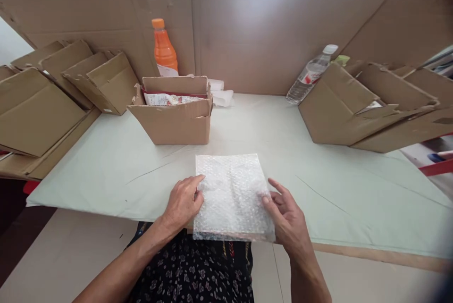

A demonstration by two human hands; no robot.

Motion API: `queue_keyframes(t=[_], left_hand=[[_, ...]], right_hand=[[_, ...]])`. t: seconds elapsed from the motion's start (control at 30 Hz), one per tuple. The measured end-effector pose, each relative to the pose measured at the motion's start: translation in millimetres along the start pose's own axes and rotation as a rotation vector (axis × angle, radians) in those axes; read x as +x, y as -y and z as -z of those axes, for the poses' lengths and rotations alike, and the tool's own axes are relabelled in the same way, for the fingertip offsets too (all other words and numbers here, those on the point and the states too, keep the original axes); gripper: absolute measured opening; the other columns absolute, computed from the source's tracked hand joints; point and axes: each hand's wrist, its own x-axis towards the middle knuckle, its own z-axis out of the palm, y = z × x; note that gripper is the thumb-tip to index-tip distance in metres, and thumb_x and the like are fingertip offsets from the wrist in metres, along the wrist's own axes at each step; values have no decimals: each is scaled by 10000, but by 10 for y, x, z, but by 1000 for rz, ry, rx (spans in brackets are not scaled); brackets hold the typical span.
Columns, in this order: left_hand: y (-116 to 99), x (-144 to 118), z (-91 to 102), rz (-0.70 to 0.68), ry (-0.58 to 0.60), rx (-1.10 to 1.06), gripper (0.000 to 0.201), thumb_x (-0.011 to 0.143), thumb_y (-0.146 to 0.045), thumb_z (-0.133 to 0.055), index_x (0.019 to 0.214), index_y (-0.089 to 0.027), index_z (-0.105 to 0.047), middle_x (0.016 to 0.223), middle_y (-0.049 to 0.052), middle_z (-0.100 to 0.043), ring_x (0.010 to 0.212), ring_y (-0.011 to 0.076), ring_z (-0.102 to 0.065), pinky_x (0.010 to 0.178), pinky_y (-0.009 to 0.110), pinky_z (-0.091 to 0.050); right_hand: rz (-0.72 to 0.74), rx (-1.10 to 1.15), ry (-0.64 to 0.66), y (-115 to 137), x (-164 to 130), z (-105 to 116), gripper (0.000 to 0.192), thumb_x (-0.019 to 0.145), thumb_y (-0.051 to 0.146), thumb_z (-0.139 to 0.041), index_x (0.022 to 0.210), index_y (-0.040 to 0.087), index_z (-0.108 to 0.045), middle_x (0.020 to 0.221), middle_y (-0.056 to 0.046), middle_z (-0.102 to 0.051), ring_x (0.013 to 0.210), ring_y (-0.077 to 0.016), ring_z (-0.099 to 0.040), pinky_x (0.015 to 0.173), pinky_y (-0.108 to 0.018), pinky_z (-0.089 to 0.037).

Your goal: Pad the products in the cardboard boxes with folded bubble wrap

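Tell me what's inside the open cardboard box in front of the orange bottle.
The open cardboard box shows red-and-white printed packets lying near its top. Its walls hide whatever lies beneath them.

Work surface: a table (318, 171) covered with a pale green sheet. Lying directly on it: a bubble-wrap sheet (231, 197) at the near edge, an open cardboard box (175, 121) behind it, flattened cartons (42, 105) stacked left, opened cartons (368, 109) right, an orange bottle (164, 50) and a clear bottle (311, 75) at the back.
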Motion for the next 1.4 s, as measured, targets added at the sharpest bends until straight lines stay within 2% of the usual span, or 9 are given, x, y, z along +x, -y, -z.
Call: queue_keyframes(t=[0.23, 0.43, 0.57, 0.7, 0.8, 0.97, 1.1, 1.17, 1.4], left_hand=[[587, -26, 704, 154, 46, -82, 476, 881, -398, -594, 1325, -233, -639, 1124, 77, -701, 868, 206, -682, 654, 304, -545], [959, 393, 1058, 324, -240, -261, 745, 827, -489, -646, 1489, -215, -443, 1441, 170, -542, 1042, 249, -678, 751, 361, -566], [1088, 809, 1097, 369, -274, -510, 820, 788, -503, -708, 1491, -237, -380, 1468, 165, -516, 913, 194, -688, 780, 370, -569], [1231, 1165, 1030, 295, -180, -595, 503, 836, -492, -660, 1223, -197, -533, 1190, 80, -630, 804, 173, -663, 690, 327, -533], [1337, 1494, 996, 263, -199, -576, 440, 860, -440, -622, 1216, -198, -535, 1105, 47, -630, 779, 171, -661, 669, 319, -511], [1408, 1916, 959, 294, -217, -629, 608, 826, -359, -621, 1388, -187, -468, 1321, 114, -598, 790, 162, -666, 710, 341, -550], [1419, 1584, 904, 346, -284, -506, 794, 828, -315, -626, 1547, -179, -317, 1548, 210, -422, 1004, 229, -670, 798, 400, -587], [1389, 1211, 893, 260, -241, -364, 708, 858, -294, -606, 1520, -177, -384, 1511, 196, -478, 1096, 264, -658, 838, 424, -593], [925, 281, 740, -503, 154, 19, 306, 950, -191, -578, 1245, -163, -654, 1347, 141, -655, 1316, 317, -549, 1076, 552, -504]], right_hand=[[298, -510, -36, 197, 225, -115, 383, 926, 501, -538, 1169, 254, -701, 1228, -101, -679, 833, -198, -698, 581, -308, -556], [364, -521, 202, 683, 769, -394, 416, 956, 500, -524, 1281, 274, -651, 1394, -93, -624, 980, -225, -695, 620, -310, -568], [406, -452, 285, 876, 1328, -915, 602, 908, 473, -564, 1447, 212, -500, 1373, -152, -632, 1086, -274, -674, 684, -343, -568], [390, -432, 290, 926, 1817, -1333, 490, 854, 496, -584, 1219, 169, -604, 1092, -114, -725, 784, -210, -656, 670, -341, -529], [394, -453, 222, 969, 2122, -1493, 393, 837, 509, -596, 1056, 184, -621, 918, -68, -725, 657, -178, -601, 655, -337, -509], [426, -421, 206, 1054, 2499, -1617, 439, 825, 442, -591, 1173, 176, -615, 1052, -102, -747, 819, -236, -694, 710, -373, -553], [401, -425, 182, 914, 2306, -1399, 518, 864, 414, -567, 1318, 166, -592, 1312, -151, -678, 1008, -258, -710, 794, -407, -589], [433, -471, 168, 777, 2007, -1185, 457, 900, 418, -570, 1294, 194, -634, 1345, -136, -665, 1088, -267, -694, 824, -417, -597], [689, -754, 249, 403, 992, -891, 283, 974, 290, -547, 1200, 228, -706, 1314, -107, -692, 1232, -295, -632, 1012, -525, -519]])
